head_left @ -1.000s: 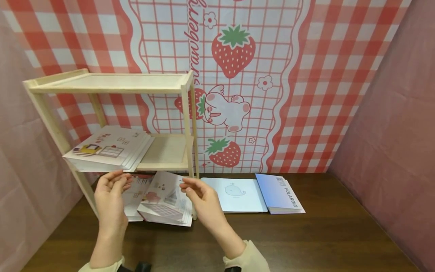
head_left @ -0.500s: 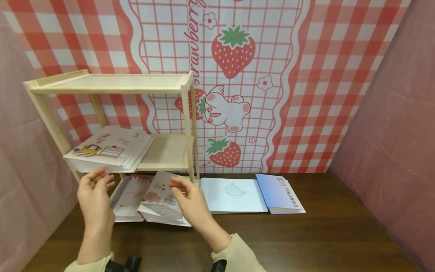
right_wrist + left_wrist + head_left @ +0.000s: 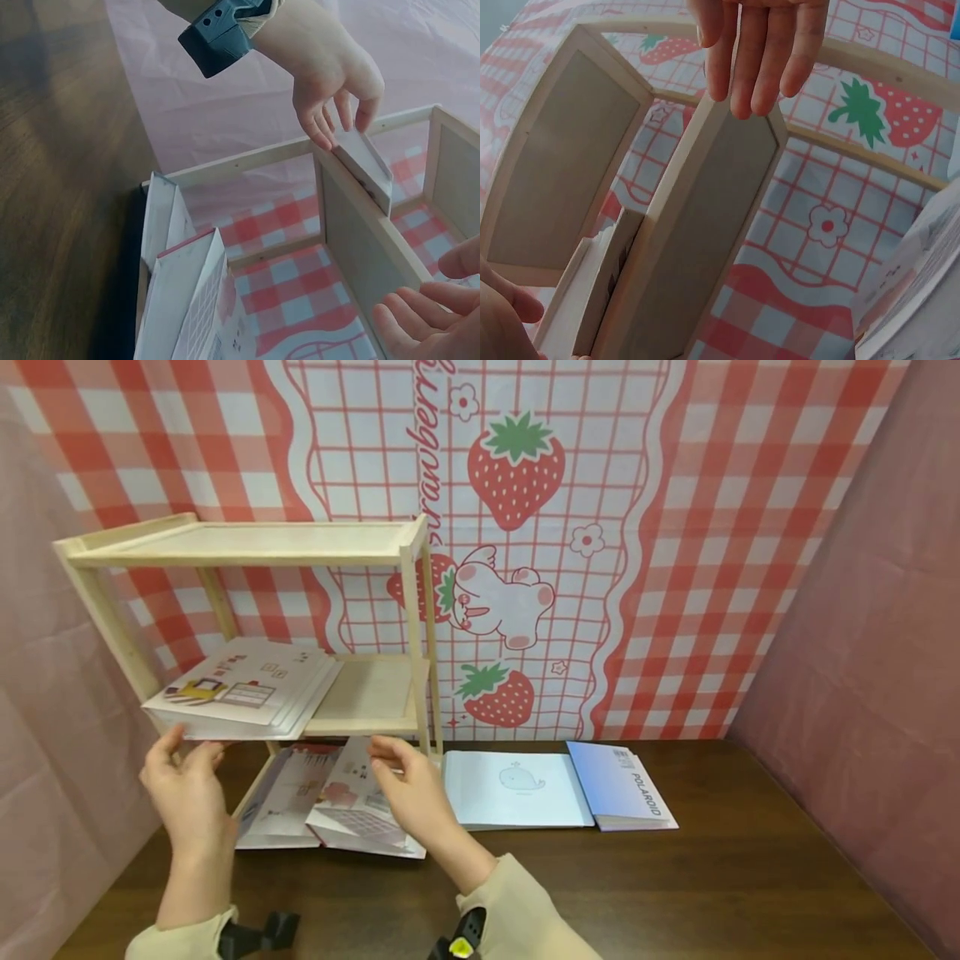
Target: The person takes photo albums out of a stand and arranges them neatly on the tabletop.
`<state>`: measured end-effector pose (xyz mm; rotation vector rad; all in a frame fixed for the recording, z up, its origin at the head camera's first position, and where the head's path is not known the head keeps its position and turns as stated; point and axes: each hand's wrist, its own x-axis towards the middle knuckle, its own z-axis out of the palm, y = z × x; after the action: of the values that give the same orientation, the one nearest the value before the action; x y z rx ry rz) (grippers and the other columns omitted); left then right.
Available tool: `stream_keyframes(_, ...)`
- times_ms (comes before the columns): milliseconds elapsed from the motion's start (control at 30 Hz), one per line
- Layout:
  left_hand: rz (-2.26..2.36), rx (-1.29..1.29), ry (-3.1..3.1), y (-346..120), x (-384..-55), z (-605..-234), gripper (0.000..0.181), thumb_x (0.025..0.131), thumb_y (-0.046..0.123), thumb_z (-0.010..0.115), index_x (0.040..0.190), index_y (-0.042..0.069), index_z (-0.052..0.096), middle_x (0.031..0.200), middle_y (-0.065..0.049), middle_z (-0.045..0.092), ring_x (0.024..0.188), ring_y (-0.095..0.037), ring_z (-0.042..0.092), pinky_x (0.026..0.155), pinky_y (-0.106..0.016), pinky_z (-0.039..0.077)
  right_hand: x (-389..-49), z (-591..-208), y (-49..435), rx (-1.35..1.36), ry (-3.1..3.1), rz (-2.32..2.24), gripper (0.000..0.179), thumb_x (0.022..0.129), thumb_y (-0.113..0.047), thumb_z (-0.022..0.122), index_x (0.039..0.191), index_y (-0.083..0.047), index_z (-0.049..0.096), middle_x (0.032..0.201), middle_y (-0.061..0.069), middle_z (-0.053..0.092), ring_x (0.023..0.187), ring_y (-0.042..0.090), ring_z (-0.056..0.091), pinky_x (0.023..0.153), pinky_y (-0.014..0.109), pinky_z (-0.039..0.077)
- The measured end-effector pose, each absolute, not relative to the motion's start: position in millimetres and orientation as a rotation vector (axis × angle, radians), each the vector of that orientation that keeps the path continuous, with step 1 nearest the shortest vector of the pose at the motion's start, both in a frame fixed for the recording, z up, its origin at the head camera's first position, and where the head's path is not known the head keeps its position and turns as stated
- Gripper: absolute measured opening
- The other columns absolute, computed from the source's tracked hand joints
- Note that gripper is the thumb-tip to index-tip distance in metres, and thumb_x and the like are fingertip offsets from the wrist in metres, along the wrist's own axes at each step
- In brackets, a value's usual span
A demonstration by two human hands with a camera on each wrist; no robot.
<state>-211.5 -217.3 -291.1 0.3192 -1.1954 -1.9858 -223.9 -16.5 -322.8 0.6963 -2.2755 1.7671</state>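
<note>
On the middle board of a light wooden shelf rack (image 3: pixel 247 542) lies a stack of several books (image 3: pixel 247 681), a yellow vehicle pictured on the top cover. At the stack's front left corner is my left hand (image 3: pixel 191 802), fingertips right at the edge, fingers loosely bent. The right wrist view has this left hand (image 3: pixel 337 82) above the books' edge (image 3: pixel 367 169). My right hand (image 3: pixel 416 793), relaxed and holding nothing, hovers in front of the lower level. It overlaps a pile of books (image 3: pixel 352 822) there; a second pile (image 3: pixel 281 806) leans beside it.
Right of the rack, a pale blue book with a whale (image 3: pixel 517 789) lies on the dark wooden table (image 3: pixel 675 893). Beside it is a blue album lettered POLAROID (image 3: pixel 618 785). A strawberry-patterned cloth (image 3: pixel 517 468) hangs behind the rack.
My left hand has moved left and up, from before the lower books to the corner of the middle stack. My right hand has drifted left and slightly up. The books have stayed put.
</note>
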Motion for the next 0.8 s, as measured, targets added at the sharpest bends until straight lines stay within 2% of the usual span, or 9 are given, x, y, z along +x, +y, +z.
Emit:
stream_keyframes(300,-2.009,0.364,-1.123,-224,-218,-286,0.053,0.075,-0.013,0.048,0.122,0.009,0.036,0.117,-0.001,0.011,0.088,-0.01,0.044,0.062,-0.011,0.041,-227,-316,-28,0.719,-2.322,1.742,0.028,0.087,-0.019,0.046,0.114,-0.011,0.052,0.108,0.002,0.056,0.094,0.008,0.052,0.078,0.019,0.042)
stream_keyframes(367,-2.001,0.344,-1.12,-225,-220,-286,0.05,0.074,-0.015,0.045,0.119,0.007,0.039,0.115,-0.001,0.014,0.085,-0.01,0.044,0.06,-0.012,0.041,-227,-315,-32,0.725,-2.311,1.75,0.028,0.087,-0.019,0.046,0.113,-0.011,0.052,0.108,0.001,0.057,0.094,0.007,0.052,0.078,0.019,0.042)
stream_keyframes(467,-2.001,0.268,-1.099,-226,-222,-287,0.046,0.072,-0.019,0.04,0.112,0.001,0.047,0.11,-0.007,0.031,0.076,-0.011,0.046,0.054,-0.014,0.04,-229,-312,-37,0.732,-2.287,1.761,0.027,0.087,-0.017,0.046,0.113,-0.012,0.052,0.107,0.0,0.057,0.094,0.006,0.052,0.079,0.018,0.041)
stream_keyframes(567,-2.043,0.228,-1.068,-229,-223,-288,0.046,0.072,-0.02,0.038,0.112,0.0,0.048,0.1,-0.009,0.04,0.07,-0.012,0.047,0.053,-0.015,0.039,-231,-311,-43,0.746,-2.273,1.783,0.028,0.087,-0.015,0.045,0.115,-0.013,0.051,0.106,-0.002,0.057,0.094,0.004,0.052,0.079,0.017,0.041)
stream_keyframes(700,-2.079,0.242,-1.065,-233,-222,-289,0.047,0.074,-0.017,0.039,0.117,0.002,0.043,0.101,-0.006,0.038,0.07,-0.011,0.046,0.054,-0.014,0.04,-232,-310,-51,0.778,-2.277,1.802,0.03,0.087,-0.013,0.045,0.116,-0.012,0.05,0.107,-0.001,0.057,0.093,0.002,0.051,0.077,0.015,0.041)
stream_keyframes(800,-2.081,0.243,-1.072,-234,-222,-288,0.048,0.074,-0.017,0.04,0.118,0.001,0.041,0.102,-0.007,0.039,0.071,-0.011,0.046,0.053,-0.014,0.04,-233,-309,-58,0.791,-2.273,1.831,0.032,0.087,-0.013,0.045,0.119,-0.013,0.048,0.107,-0.001,0.057,0.089,0.002,0.053,0.069,0.015,0.045)
